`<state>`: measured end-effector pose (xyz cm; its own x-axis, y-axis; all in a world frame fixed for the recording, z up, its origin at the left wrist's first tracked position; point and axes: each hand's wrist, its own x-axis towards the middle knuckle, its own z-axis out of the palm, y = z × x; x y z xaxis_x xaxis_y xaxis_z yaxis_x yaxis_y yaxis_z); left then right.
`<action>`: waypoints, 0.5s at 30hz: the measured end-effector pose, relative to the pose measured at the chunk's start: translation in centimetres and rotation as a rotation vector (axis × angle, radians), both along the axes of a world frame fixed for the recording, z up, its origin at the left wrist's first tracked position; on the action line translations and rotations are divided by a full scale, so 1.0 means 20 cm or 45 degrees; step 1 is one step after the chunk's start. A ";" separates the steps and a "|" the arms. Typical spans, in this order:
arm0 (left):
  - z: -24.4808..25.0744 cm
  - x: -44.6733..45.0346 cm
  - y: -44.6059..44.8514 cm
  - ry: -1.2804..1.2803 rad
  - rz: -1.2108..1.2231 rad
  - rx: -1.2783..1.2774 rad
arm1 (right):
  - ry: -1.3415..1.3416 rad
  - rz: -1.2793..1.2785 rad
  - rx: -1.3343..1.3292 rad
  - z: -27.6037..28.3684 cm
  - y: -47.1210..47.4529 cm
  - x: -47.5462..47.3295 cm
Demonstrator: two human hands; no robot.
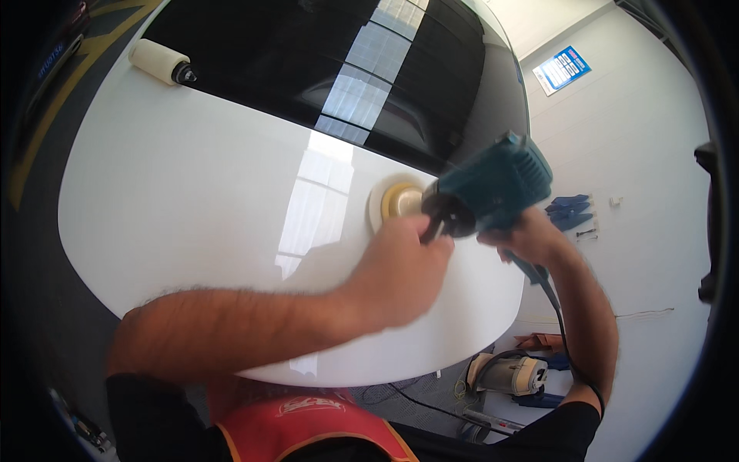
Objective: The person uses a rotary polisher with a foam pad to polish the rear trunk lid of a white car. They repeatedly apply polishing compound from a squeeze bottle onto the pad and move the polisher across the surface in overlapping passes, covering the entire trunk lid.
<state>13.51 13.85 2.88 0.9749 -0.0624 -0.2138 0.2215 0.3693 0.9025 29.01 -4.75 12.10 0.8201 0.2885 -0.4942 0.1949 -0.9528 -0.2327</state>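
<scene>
A teal rotary polisher [491,182] is tilted on its side above the white car hood [173,190]. My right hand [528,237] grips its rear handle, where the power cord [557,306] comes out and runs down along my forearm. At the dark gear head, my left hand [407,265] has its fingers curled around a small part that is blurred and mostly hidden. The round polishing pad [376,202] with its yellow backing [395,199] faces away to the left. Whether the pad touches the paint I cannot tell.
A cream bottle with a black cap [156,62] lies by the dark windshield [260,52]. To the right, a canister vacuum [508,372] stands on the floor and blue cloths [568,212] hang on the white wall [629,144]. A cable [430,407] crosses the floor grating.
</scene>
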 end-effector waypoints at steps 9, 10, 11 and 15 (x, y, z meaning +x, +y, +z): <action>0.06 -0.01 0.01 0.154 -0.068 -0.120 | 0.104 0.043 -0.022 0.02 0.06 0.01; 0.06 0.02 0.02 0.109 0.031 -0.087 | -0.014 0.106 -0.031 0.03 0.07 0.01; 0.04 0.06 0.03 0.102 0.108 -0.075 | -0.068 0.127 0.027 0.03 0.08 0.02; 0.09 -0.02 0.01 0.205 -0.163 -0.034 | 0.164 0.081 0.020 0.03 0.04 0.00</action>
